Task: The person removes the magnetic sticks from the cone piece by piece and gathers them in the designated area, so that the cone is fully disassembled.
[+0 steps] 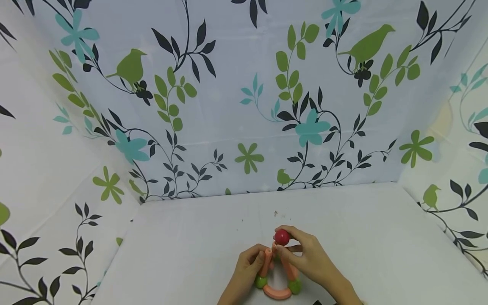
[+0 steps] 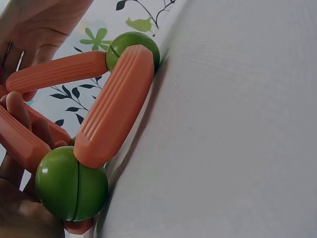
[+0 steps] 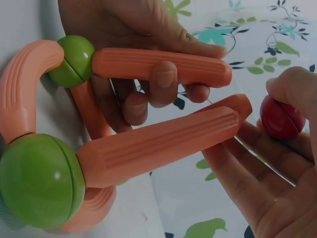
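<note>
A frame of orange sticks joined by green balls [image 3: 42, 181] stands on the table. Its base has a curved orange stick [image 1: 277, 293], and straight ones lean up from it. My left hand [image 1: 248, 264] curls its fingers round one upright stick [image 3: 158, 64]. Between the thumb and fingers of my right hand [image 1: 310, 258] is a red ball [image 3: 282, 116], close to the sticks' upper ends. Right fingers also touch the underside of another upright stick [image 3: 163, 141]. In the left wrist view, a green ball [image 2: 72, 183] sits low beside my left fingers.
The frame rests on a white-covered table [image 1: 190, 250]. A patterned cloth [image 1: 236, 106] with birds and leaves hangs behind it and along both sides. Small dark specks [image 1: 275, 214] lie on the table beyond my hands. A dark object [image 1: 317, 302] shows at the bottom edge.
</note>
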`<state>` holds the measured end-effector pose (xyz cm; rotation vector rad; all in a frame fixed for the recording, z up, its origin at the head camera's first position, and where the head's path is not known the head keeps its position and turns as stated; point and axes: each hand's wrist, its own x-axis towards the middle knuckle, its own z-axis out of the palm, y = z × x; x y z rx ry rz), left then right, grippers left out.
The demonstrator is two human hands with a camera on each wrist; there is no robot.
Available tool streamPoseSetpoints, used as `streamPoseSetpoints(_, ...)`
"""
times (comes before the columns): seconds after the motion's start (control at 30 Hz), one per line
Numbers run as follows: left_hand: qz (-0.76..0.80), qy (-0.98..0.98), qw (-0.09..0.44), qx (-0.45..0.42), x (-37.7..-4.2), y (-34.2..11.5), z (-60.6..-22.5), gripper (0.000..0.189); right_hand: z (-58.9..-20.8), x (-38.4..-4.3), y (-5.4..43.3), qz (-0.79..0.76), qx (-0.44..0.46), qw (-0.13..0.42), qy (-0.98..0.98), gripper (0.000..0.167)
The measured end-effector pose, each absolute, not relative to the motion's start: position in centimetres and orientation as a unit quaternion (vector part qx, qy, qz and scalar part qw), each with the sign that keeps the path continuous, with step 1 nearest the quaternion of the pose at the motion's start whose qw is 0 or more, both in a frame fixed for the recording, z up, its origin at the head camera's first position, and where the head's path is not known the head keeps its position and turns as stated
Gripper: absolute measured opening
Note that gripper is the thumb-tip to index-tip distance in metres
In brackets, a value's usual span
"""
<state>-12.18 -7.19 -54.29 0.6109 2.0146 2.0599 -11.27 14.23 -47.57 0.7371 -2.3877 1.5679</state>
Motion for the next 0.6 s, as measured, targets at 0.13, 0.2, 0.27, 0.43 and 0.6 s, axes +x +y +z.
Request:
streamPoseSetpoints(0.13,0.696,0.684,0.106,0.191,-12.3,-7.0,-54.3,0.034,-47.5,-11.4,14.7,0.522,0.244,0.09,-0.812,0.035)
streamPoseSetpoints(0.2,0.697,0.682,0.111,0.191,-12.3,-7.0,-54.3,0.035,-47.6,-11.6,15.1,0.516,0.24,0.098,-0.816,0.037)
streamPoseSetpoints(0.27,0.698,0.678,0.115,0.198,-12.3,-6.9,-54.4,0.035,-47.7,-11.8,15.6,0.511,0.238,0.118,-0.818,0.039)
streamPoseSetpoints(0.43,0.708,0.664,0.117,0.21,-12.3,-7.0,-54.4,0.034,-49.1,-12.8,17.2,0.496,0.209,0.156,-0.828,0.049)
streamPoseSetpoints(0.6,0.717,0.653,0.127,0.208,-12.4,-7.2,-54.5,0.035,-51.0,-13.8,19.2,0.49,0.138,0.139,-0.849,0.051)
